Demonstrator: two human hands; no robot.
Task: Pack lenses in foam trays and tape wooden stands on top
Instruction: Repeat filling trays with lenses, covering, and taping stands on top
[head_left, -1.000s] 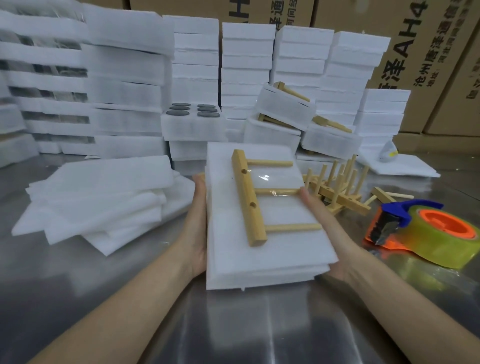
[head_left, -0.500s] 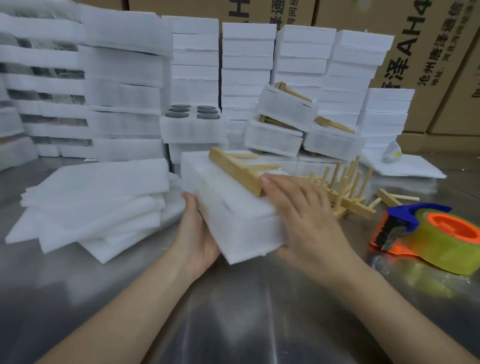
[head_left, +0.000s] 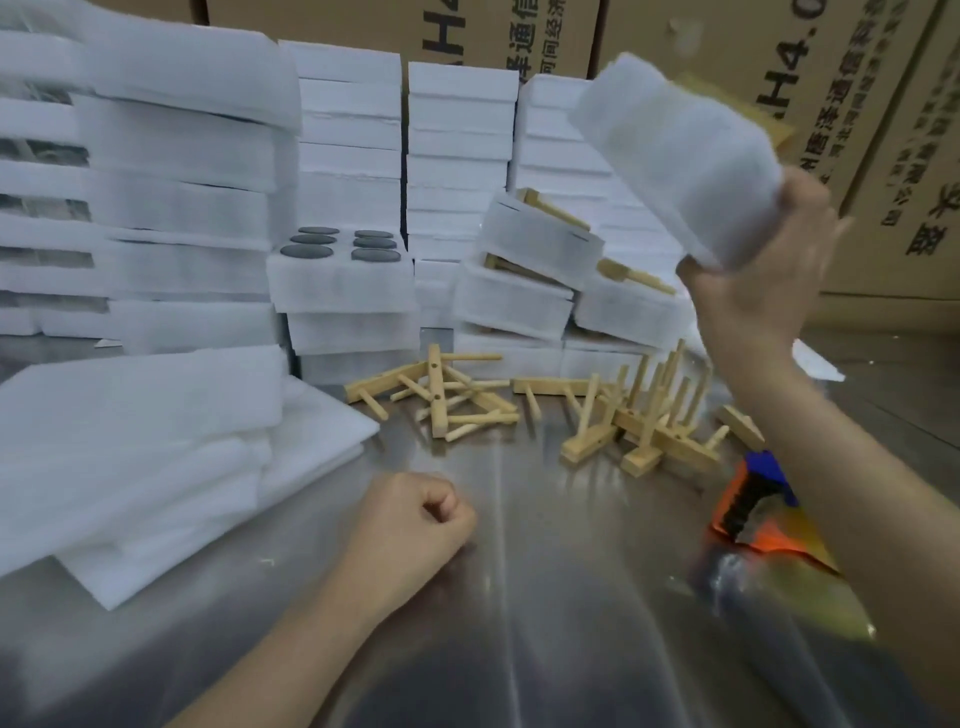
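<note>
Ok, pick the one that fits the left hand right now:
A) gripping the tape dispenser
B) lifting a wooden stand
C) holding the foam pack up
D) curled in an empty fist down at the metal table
D: the left hand is a closed fist with nothing in it, low at the metal table, while the right hand holds the foam pack aloft.
</note>
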